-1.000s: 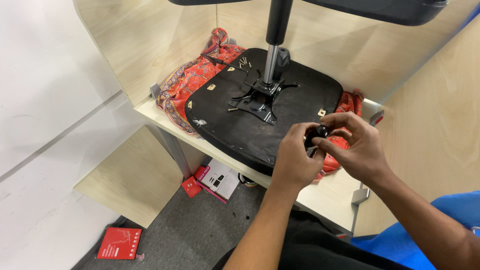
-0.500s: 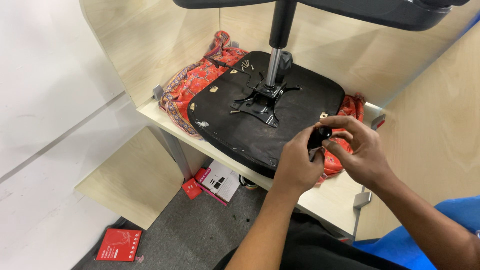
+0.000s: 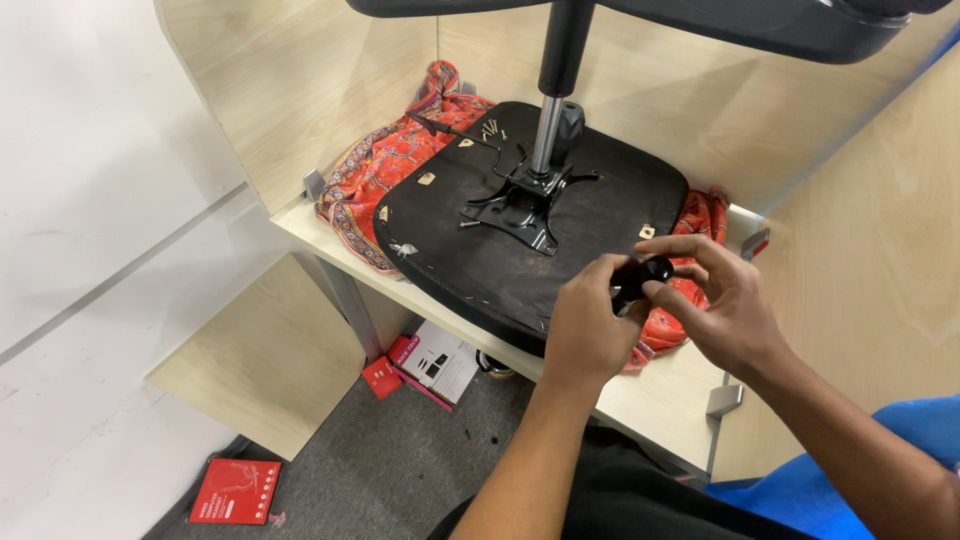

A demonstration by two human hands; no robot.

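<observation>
Both hands pinch a small black cylindrical part between them, left hand gripping, right hand steadying, near the upturned black seat cushion.

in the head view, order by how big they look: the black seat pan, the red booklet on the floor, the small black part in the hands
1. black seat pan, by far the largest.
2. red booklet, though it lies farther away, on the floor.
3. small black part, pinched between left hand and right hand.

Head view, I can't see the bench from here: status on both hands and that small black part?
Left hand and right hand both grip the small black part. Held above the upturned seat base, not touching it. Nothing blocking.
</observation>
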